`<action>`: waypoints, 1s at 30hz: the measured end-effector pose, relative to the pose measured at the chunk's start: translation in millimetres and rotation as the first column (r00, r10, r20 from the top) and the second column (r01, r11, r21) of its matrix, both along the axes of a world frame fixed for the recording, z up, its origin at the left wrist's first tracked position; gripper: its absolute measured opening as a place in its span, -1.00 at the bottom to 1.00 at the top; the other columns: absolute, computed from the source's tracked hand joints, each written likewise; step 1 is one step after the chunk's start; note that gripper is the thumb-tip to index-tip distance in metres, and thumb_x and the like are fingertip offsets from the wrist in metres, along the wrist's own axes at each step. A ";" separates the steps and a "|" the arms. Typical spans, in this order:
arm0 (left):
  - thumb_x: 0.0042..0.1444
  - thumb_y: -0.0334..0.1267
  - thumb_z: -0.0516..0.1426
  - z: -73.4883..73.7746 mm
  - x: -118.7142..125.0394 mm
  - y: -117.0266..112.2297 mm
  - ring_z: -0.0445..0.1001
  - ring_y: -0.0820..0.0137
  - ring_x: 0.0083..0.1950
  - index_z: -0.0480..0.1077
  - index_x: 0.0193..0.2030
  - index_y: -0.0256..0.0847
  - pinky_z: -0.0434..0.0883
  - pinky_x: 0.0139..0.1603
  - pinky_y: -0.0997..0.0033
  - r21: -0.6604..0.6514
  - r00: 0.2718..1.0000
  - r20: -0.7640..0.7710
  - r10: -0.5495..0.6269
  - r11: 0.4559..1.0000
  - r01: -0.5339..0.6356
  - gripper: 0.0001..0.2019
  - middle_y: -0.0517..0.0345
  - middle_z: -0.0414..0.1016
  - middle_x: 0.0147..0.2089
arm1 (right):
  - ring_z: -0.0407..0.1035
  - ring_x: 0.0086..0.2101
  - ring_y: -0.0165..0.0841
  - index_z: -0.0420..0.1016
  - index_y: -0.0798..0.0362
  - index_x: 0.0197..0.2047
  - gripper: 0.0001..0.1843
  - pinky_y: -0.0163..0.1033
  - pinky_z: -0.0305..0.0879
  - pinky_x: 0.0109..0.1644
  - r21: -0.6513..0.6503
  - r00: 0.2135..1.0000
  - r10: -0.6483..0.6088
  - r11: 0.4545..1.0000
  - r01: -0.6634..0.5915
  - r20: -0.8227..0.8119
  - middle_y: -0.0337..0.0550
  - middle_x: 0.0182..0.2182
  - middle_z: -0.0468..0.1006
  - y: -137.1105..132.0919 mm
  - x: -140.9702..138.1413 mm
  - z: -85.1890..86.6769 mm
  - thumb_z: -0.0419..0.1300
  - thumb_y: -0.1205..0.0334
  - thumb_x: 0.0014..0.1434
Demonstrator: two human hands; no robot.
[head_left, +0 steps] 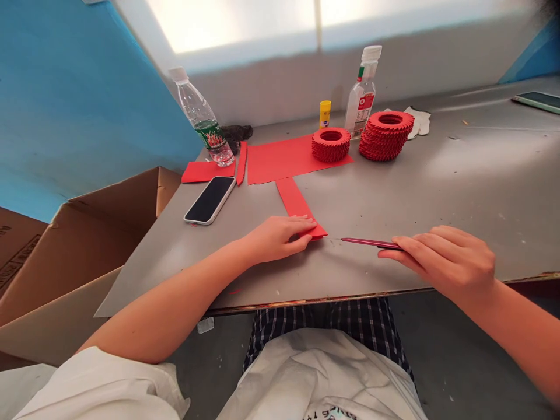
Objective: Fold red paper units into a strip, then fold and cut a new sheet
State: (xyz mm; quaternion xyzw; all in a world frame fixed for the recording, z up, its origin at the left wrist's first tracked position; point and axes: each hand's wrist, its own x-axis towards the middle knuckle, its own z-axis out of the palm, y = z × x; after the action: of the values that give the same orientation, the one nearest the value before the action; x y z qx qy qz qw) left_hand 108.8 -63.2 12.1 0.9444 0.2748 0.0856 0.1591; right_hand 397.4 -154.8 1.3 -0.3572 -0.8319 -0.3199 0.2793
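Note:
A folded red paper strip [294, 198] lies slanting on the grey table, its near end showing more than one layer. My left hand [280, 236] is over that near end, fingers across the top and thumb along the edge, holding it against the table. To the right, my right hand [450, 259] is closed around a slim magenta knife [370, 241]. Its thin pale blade points left at the strip's corner, with a small gap between them. Beyond the strip is a larger red paper sheet [280, 160], with a ring of stacked red paper pieces [331, 153] on its right end.
A taller red ring stack [385, 140], a clear glass bottle [359, 108] and a yellow glue stick [324, 114] stand at the back. On the left are a phone [210, 200], a plastic bottle [203, 122] and smaller red paper [205, 172]. A cardboard box [109, 216] sits beside the table.

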 end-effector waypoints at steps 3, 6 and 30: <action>0.20 -0.21 -0.09 -0.3 -0.3 0.1 0.24 0.34 0.20 0.33 0.03 -0.14 0.23 0.17 0.40 -0.007 1.000 -0.002 0.006 1.000 -0.006 -0.68 0.15 0.36 0.12 | 0.20 -0.59 -0.42 0.45 0.01 -0.45 -0.88 -0.26 0.16 -0.46 0.001 1.000 -0.004 1.000 0.004 -0.001 -0.27 -0.64 0.44 0.9 1.0 -0.9 0.30 0.20 -0.04; 0.20 -0.21 -0.09 -0.9 -1.1 0.1 0.24 0.34 0.20 0.32 0.05 -0.14 0.22 0.18 0.39 -0.011 1.000 -0.003 0.011 1.000 -0.011 -0.67 0.15 0.35 0.12 | 0.19 -0.60 -0.42 0.47 0.01 -0.44 -0.91 -0.25 0.12 -0.48 -0.011 1.000 -0.003 1.000 0.003 0.003 -0.27 -0.66 0.41 3.5 1.2 -2.1 0.27 0.20 0.00; 0.17 -0.03 -0.03 -7.4 3.2 -4.3 0.25 0.28 0.19 0.30 0.08 -0.21 0.22 0.19 0.25 0.128 0.998 -0.054 0.027 0.992 -0.020 -0.57 0.00 0.31 0.15 | 0.31 -0.51 -0.45 0.24 0.09 0.12 -0.51 -0.27 0.17 -0.44 -0.230 0.979 0.072 0.973 -0.027 0.191 -0.26 -0.48 0.47 -11.3 7.5 -10.5 0.10 0.52 0.11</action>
State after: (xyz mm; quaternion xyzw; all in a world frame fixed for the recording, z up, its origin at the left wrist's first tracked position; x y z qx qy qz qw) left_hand 112.0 -67.5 4.7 0.9513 0.2842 0.0785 0.0900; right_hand 404.9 -166.1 -9.2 -0.3322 -0.8951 -0.2502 0.1606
